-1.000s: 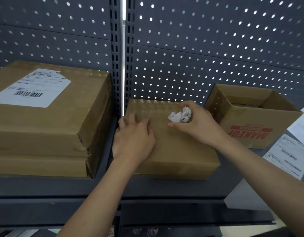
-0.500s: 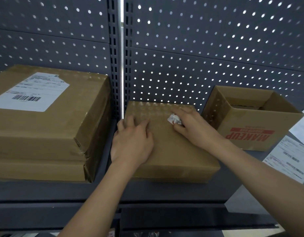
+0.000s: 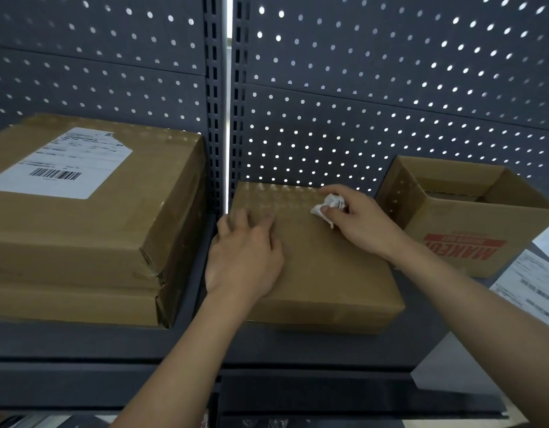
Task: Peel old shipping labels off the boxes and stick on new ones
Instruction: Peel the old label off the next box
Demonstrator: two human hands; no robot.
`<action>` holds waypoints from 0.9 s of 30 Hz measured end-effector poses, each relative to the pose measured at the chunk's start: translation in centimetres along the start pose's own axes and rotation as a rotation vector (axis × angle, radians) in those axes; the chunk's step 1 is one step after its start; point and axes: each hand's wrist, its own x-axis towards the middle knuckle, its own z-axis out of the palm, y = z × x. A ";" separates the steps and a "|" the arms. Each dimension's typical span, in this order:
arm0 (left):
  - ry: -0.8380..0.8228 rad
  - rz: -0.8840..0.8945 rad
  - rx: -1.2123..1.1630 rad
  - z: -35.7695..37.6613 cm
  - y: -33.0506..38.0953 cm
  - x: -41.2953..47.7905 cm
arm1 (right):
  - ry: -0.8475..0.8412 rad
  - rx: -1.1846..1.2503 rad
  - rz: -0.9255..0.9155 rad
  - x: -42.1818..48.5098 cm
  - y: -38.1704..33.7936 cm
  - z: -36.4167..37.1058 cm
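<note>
On the dark metal shelf [image 3: 81, 344] in front of me, seen from my head camera, a flat cardboard box [image 3: 335, 273] lies between two others. My left hand [image 3: 245, 257] rests palm-down on its top near the left edge, fingers nearly straight and slightly spread, holding nothing. My right hand [image 3: 363, 225] sits over the far right part of the same top, thumb and fingers curled round a crumpled white label [image 3: 329, 206], which touches the cardboard. The box top itself shows bare. To the left stands a larger taped box [image 3: 91, 242] with a white barcode shipping label [image 3: 63, 163] stuck flat on its top. To the right is an open box [image 3: 471, 233] printed in red, and beside it lie printed label sheets [image 3: 536, 282]. A perforated panel [image 3: 390, 88] backs the shelf.
</note>
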 end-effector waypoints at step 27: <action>-0.019 -0.012 -0.021 -0.2 0.1 -0.1 | 0.287 -0.104 -0.092 1.6 1.1 0.8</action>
